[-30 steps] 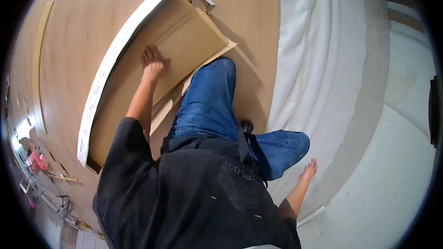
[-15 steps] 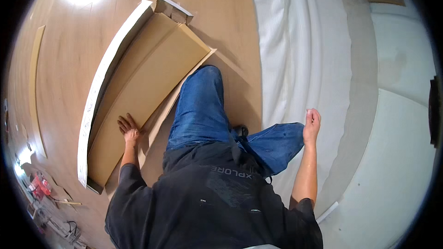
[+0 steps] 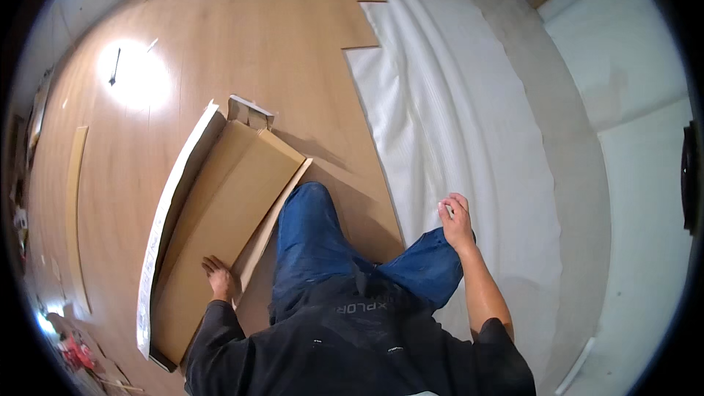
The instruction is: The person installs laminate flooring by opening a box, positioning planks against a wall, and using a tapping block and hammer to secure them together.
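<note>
A long opened carton with a white outer side lies to my left on the wood-look floor, slanting away from me. My left hand rests on the brown cardboard panel inside it, fingers stretched out and flat. Over my right knee, my right hand is raised with its fingers curled in toward the thumb. Whether anything small is between those fingertips cannot be made out. Beneath and beyond that hand spreads the wrinkled white underlay.
The laid wood-look floor ends in a stepped edge against the underlay. A narrow plank lies at far left, near red and other clutter. A dark thin tool sits in the bright glare. A pale wall bounds the right.
My view has tipped up, showing more of the far floor. The right hand has shifted inward over the knee, its fingers curled. The left hand stays on the cardboard.
</note>
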`<state>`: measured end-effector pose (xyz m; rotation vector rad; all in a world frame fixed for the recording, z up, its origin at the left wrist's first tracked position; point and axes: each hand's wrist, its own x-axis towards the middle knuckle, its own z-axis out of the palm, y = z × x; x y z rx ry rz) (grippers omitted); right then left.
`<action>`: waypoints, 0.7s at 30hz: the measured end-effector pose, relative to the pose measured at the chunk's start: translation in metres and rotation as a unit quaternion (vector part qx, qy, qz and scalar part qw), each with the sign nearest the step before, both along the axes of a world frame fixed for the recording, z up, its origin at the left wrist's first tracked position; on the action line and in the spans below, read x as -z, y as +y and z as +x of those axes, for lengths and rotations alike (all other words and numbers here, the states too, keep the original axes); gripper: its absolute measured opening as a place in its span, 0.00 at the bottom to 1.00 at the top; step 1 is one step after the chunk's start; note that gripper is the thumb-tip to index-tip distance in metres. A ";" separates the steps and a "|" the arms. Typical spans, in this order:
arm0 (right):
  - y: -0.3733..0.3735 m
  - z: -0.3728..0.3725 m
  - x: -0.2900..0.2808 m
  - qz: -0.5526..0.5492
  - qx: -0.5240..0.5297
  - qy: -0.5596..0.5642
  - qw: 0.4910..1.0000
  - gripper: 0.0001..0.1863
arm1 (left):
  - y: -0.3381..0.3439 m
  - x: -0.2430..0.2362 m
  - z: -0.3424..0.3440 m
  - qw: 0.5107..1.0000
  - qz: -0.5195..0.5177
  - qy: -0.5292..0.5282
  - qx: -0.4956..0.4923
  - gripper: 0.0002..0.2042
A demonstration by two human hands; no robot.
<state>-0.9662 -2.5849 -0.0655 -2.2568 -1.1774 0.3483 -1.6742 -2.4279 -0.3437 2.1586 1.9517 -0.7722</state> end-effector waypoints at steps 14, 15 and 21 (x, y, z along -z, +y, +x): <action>-0.065 -0.001 -0.012 -0.045 -0.006 -0.069 0.997 0.13 | 0.168 -0.048 0.299 0.953 0.039 -0.230 0.192 0.25; -0.064 -0.004 -0.015 -0.048 0.000 -0.070 0.996 0.13 | 0.184 -0.052 0.324 0.943 0.047 -0.258 0.204 0.24; -0.063 -0.030 -0.021 -0.055 0.017 -0.039 0.998 0.12 | 0.248 -0.014 0.384 0.911 0.107 -0.180 0.354 0.27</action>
